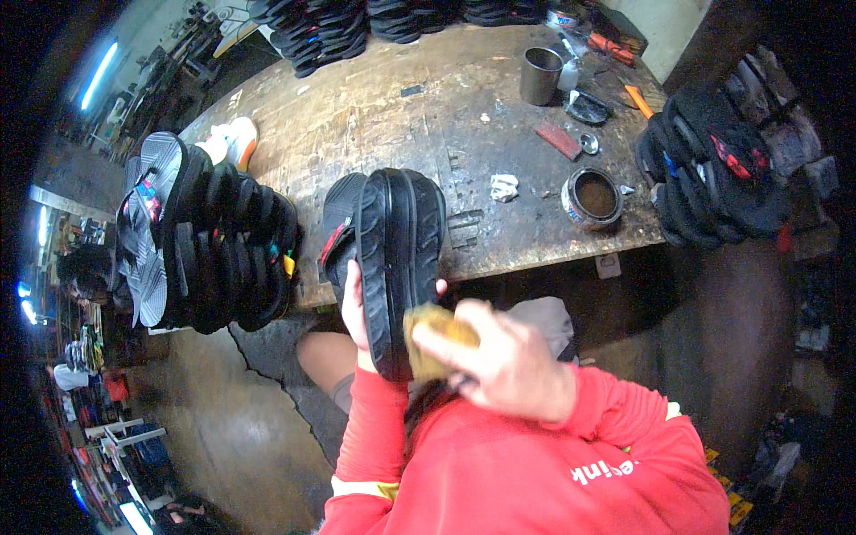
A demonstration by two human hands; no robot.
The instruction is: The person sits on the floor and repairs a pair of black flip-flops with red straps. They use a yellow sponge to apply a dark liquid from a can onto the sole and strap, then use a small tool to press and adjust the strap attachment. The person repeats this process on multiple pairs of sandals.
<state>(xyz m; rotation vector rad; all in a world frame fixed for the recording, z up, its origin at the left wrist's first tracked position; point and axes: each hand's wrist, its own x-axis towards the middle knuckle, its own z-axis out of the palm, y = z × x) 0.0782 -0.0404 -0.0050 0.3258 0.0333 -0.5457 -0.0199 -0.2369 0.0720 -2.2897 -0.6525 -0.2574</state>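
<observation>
I hold a stack of black sandals [397, 259] upright on edge at the bench's front edge, with my left hand [355, 312] closed round their left side and its fingertips showing on the far side. A red-trimmed strap shows on the leftmost one. My right hand [495, 361], slightly blurred, grips a yellowish-tan cloth or pad [428, 330] against the lower right side of the soles. The hand partly hides the pad and the bottom of the sandals.
Sandal piles stand on the worn bench [348, 116] at left [223, 250], right [713, 169] and back [303, 27]. At centre-right are an open can [590, 201], a metal cup [539, 76], a red block [557, 141] and crumpled paper [504, 187]. Pale footwear [239, 143] lies at back left.
</observation>
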